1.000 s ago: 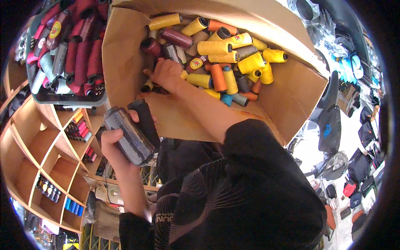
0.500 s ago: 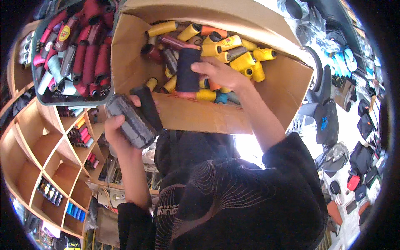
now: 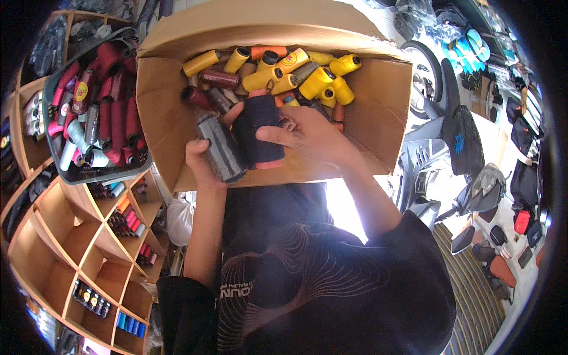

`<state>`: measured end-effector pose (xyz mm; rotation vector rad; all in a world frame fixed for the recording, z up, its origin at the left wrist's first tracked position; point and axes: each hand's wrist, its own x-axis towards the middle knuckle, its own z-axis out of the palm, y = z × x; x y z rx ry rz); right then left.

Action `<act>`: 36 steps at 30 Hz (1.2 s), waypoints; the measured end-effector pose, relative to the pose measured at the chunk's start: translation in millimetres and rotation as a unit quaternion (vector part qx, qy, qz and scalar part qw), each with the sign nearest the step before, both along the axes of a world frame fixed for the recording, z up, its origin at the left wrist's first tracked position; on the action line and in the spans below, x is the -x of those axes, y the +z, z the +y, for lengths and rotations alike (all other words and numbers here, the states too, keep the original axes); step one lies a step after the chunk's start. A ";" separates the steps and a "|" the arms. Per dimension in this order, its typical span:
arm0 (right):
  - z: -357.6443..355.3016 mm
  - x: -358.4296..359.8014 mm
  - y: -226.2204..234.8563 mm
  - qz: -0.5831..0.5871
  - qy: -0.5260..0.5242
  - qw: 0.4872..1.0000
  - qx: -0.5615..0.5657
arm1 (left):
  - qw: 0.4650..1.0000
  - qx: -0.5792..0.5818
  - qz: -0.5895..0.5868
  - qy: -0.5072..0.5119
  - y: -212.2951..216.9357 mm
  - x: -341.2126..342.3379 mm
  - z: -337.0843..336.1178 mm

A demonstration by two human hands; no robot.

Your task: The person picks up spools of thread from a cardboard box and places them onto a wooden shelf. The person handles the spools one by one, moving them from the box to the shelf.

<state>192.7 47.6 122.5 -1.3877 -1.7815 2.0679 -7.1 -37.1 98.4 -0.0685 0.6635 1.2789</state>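
Note:
Over the front of a cardboard box point(image 3: 171, 118), my left hand point(image 3: 202, 168) is closed on a grey plastic-wrapped thread spool point(image 3: 222, 151). My right hand point(image 3: 316, 135) grips a dark navy thread spool point(image 3: 253, 127) with pinkish-orange core ends, thumb across its side. The two spools are side by side, and the left fingertips show between them. Whether my left hand also holds a second black spool is hidden. Behind them, yellow thread spools point(image 3: 316, 83), a maroon spool point(image 3: 220, 79) and an orange one point(image 3: 269, 52) lie loose in the box.
A dark basket point(image 3: 106, 174) of maroon and pale spools stands left of the box. Wooden cubby shelves point(image 3: 83, 236) holding small spools fill the lower left. On the right are a motorbike point(image 3: 435, 127) and bags point(image 3: 523, 177) on the floor.
My right hand has brought the navy spool out from over the loose spools toward my left hand. The black spool beside the grey one is now mostly hidden. The view has shifted.

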 end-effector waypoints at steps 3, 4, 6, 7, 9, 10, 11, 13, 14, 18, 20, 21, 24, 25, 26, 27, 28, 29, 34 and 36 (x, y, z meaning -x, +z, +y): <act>5.1 10.9 36.6 -0.070 0.021 0.997 -0.039 | 1.000 -0.009 -0.017 0.007 5.5 -4.4 1.3; 3.4 10.4 38.2 -0.063 0.018 0.996 -0.055 | 1.000 -0.014 -0.020 0.010 7.7 -5.7 2.7; 0.8 10.2 39.0 -0.048 0.014 0.995 -0.087 | 0.999 -0.030 0.003 -0.017 16.2 -5.9 11.1; -0.8 11.6 38.8 -0.031 0.026 0.991 -0.128 | 0.999 -0.037 0.014 -0.029 18.3 -5.9 13.2; -3.8 18.2 39.8 -0.021 0.067 0.977 -0.204 | 0.997 -0.005 0.045 -0.061 12.4 5.0 6.6; -4.7 22.3 43.0 -0.027 0.096 0.967 -0.236 | 0.996 0.016 0.058 -0.060 10.2 11.6 -1.1; -3.8 26.0 50.9 -0.060 0.136 0.952 -0.266 | 0.995 0.034 0.071 -0.062 6.2 17.5 -8.6; -4.8 33.5 65.1 -0.088 0.203 0.933 -0.283 | 0.992 0.061 0.103 -0.044 5.8 27.0 -31.4; -6.8 37.0 70.9 -0.084 0.228 0.932 -0.269 | 0.989 0.070 0.123 -0.038 7.9 31.7 -39.8; -26.0 48.0 64.1 -0.016 0.266 0.922 -0.281 | 0.984 0.086 0.155 -0.036 4.5 59.4 -65.4; -34.2 59.0 65.4 -0.023 0.261 0.902 -0.344 | 0.985 0.100 0.142 -0.003 7.8 67.1 -77.7; -38.6 65.1 65.6 -0.027 0.258 0.890 -0.375 | 0.981 0.093 0.164 -0.047 12.5 77.2 -79.9; -55.9 79.8 56.0 0.009 0.221 0.905 -0.362 | 0.986 0.015 0.148 -0.073 11.6 93.8 -80.7; -53.2 81.4 57.3 0.036 0.238 0.921 -0.307 | 0.988 -0.007 0.140 -0.067 9.6 100.0 -86.3; -46.5 83.2 61.0 0.061 0.253 0.932 -0.251 | 0.989 -0.028 0.131 -0.062 9.0 105.3 -90.9; -40.8 84.3 61.4 0.087 0.267 0.940 -0.193 | 0.996 -0.036 0.072 -0.047 5.3 102.4 -95.7; -35.0 84.8 56.8 0.104 0.231 0.950 -0.183 | 0.998 -0.046 0.007 -0.040 3.3 96.6 -89.8; -27.1 86.3 49.0 0.128 0.205 0.955 -0.171 | 0.997 -0.054 -0.052 -0.021 3.4 88.2 -89.6; 20.0 89.8 -78.6 -0.102 0.174 0.965 -0.168 | 0.984 -0.059 -0.146 0.080 16.4 58.8 -89.7; 2.0 76.9 -170.3 -0.176 0.337 0.912 -0.152 | 0.984 -0.063 -0.140 0.092 18.3 57.0 -88.7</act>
